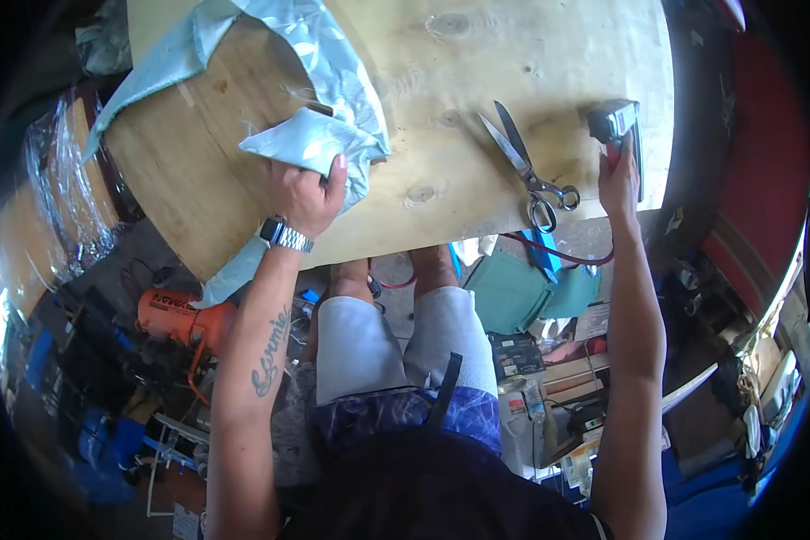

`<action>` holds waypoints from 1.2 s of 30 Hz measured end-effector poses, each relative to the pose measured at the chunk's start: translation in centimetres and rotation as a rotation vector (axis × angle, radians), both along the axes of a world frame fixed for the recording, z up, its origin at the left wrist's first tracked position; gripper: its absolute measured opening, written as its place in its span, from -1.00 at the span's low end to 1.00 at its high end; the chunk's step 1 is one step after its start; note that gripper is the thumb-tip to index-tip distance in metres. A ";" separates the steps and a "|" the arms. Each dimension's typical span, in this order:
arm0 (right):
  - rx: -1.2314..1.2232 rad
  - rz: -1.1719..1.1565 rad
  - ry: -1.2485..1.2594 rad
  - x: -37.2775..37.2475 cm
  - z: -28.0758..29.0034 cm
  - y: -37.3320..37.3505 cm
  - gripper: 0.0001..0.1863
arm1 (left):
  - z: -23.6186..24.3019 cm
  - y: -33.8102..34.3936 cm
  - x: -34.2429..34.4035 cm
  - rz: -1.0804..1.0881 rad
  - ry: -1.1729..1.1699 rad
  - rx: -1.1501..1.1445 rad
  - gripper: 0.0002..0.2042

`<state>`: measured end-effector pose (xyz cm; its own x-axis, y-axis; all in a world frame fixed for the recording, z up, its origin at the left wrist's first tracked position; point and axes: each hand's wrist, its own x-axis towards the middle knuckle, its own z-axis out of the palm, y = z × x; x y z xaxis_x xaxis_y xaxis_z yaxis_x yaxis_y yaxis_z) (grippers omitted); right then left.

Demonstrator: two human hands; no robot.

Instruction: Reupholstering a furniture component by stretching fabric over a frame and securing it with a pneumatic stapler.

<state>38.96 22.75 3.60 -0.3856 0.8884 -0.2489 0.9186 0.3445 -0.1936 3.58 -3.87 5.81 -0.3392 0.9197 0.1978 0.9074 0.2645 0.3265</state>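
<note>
My left hand (304, 196) is closed on a folded flap of pale blue patterned fabric (297, 137), which loops around the edge of a curved wooden panel (198, 144) on the plywood board (405, 63). My right hand (619, 180) grips a pneumatic staple gun (610, 121) with a red handle at the board's right end. Open steel scissors (526, 166) with dark handles lie between my hands, nearer the right one.
An orange compressor (175, 315) sits below at left. A red hose (560, 254) hangs under the board's front edge. Green material (504, 297) and cluttered tools lie below at right. Plastic-wrapped wood (54, 198) stands far left, a red panel (738, 216) far right.
</note>
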 end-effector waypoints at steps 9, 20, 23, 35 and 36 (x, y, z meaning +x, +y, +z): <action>0.210 0.261 0.293 -4.2 0.2 -5.6 -0.39 | 0.2 -0.2 2.2 0.232 -0.156 -0.111 -0.81; -0.099 0.244 0.231 -4.6 -0.3 -11.2 -0.31 | 2.0 -0.7 1.0 0.138 -0.248 0.236 -0.83; -0.010 0.089 0.625 -7.2 2.2 -12.4 -0.30 | 10.5 -1.7 -1.0 0.380 -0.453 0.092 -0.78; -0.130 0.671 1.618 -32.1 33.5 -19.1 -0.46 | 31.1 -7.8 -6.6 0.553 -0.567 0.779 -0.54; -0.117 0.715 1.599 -33.2 34.5 -19.7 -0.46 | 30.5 -7.9 -6.8 0.550 -0.475 0.805 -0.55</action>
